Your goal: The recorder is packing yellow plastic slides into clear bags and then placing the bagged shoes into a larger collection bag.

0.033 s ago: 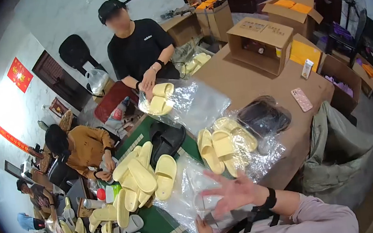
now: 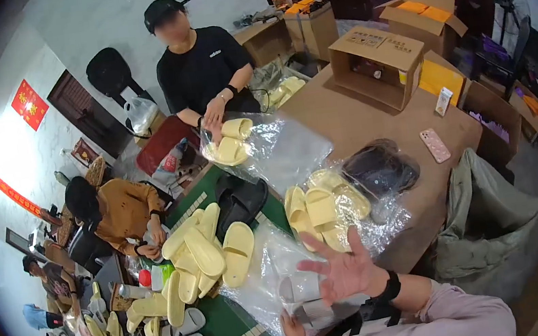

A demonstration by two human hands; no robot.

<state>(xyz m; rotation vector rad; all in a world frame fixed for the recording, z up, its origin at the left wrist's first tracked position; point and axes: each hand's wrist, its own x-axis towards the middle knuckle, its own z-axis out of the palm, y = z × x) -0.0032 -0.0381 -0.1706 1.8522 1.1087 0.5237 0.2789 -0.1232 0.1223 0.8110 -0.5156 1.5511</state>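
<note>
My right hand [image 2: 347,272] is raised over the near table edge, fingers spread, nothing in it. Beneath it lies a grey slipper [image 2: 298,288], and a second grey slipper [image 2: 320,314] is closer to my body. They appear to lie in or under a clear plastic bag [image 2: 265,265] spread on the table. My left hand [image 2: 293,331] grips the near edge of that bag beside the slippers; its fingertips are partly hidden. Just beyond my right hand, pale yellow slippers [image 2: 323,207] rest in clear wrapping. A loose yellow slipper [image 2: 238,255] lies to the left of the bag.
Yellow slippers [image 2: 204,251] are heaped left, beside black slippers [image 2: 241,203]. Across the table a person [image 2: 201,74] handles bagged yellow slippers [image 2: 233,149]. Another person [image 2: 125,212] works farther left. A carton [image 2: 378,63], a phone [image 2: 436,145] and a sack [image 2: 490,226] are on the right.
My raised right hand has shifted slightly to the right, uncovering more of the grey slipper. My left hand keeps nearly the same place at the bag.
</note>
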